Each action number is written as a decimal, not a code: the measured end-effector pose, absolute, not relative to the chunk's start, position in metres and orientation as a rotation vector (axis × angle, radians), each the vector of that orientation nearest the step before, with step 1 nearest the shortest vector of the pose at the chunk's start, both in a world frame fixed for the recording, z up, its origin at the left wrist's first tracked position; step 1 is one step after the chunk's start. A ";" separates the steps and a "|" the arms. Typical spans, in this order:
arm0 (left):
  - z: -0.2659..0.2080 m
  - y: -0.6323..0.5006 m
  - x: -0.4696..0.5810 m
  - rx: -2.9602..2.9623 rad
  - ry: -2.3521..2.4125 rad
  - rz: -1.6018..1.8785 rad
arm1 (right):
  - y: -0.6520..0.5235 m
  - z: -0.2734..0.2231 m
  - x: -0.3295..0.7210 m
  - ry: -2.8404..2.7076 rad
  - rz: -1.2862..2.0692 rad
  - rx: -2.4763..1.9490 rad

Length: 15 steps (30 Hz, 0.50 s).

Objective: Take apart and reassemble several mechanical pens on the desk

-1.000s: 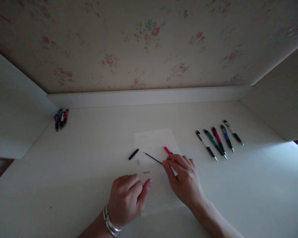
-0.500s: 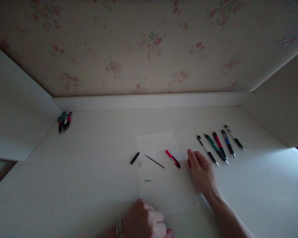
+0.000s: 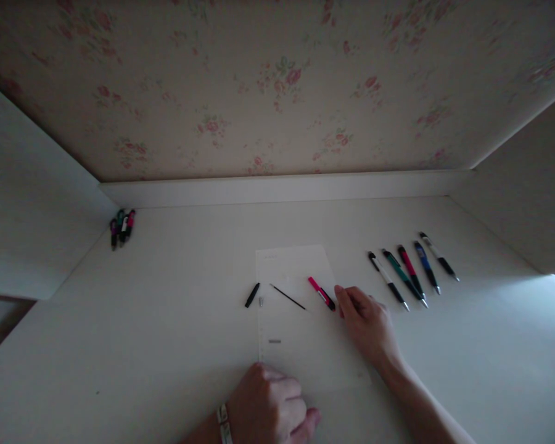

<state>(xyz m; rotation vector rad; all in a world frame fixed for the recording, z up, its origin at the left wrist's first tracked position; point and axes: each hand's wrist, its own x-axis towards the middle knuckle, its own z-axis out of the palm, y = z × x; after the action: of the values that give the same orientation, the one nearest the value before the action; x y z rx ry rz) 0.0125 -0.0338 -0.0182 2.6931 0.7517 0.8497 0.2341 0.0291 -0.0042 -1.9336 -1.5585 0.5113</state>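
My left hand [image 3: 275,404] rests on the desk at the lower edge of a white paper sheet [image 3: 314,364]. Its fingers are curled into a loose fist, and nothing shows in it. At the sheet's right edge is my right hand [image 3: 367,320], thumb and forefinger pinched; whatever lies between them, if anything, is hidden. Those fingertips are close beside a pink and black pen barrel [image 3: 322,293]. Left of the barrel lie a thin black refill [image 3: 288,296], a small metal pen tip [image 3: 261,301] and a black pen grip [image 3: 252,295]. Nearer me is a small grey spring-like piece [image 3: 274,341].
To the right lies a slanted row of several pens, among them a green pen [image 3: 403,275] and a blue pen [image 3: 427,266]. A cluster of pens [image 3: 123,228] sits in the far left corner. White panels [image 3: 277,188] border the desk.
My right hand has moved left, nearer to the pink and black barrel. My left hand has shifted slightly up the picture. The pen parts lie as before.
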 end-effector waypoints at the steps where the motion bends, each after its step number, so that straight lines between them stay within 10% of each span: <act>1: -0.018 -0.033 0.012 2.692 0.754 0.852 | 0.029 -0.004 0.234 -1.567 0.511 -1.929; 15: -0.017 -0.036 0.013 2.658 0.786 0.853 | 0.029 -0.008 0.234 -1.603 0.523 -1.907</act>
<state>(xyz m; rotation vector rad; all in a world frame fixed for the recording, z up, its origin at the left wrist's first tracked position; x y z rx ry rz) 0.0128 -0.0358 -0.0167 2.6576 0.7859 0.8534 0.2338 0.0290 -0.0083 -1.9070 -1.6027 0.5233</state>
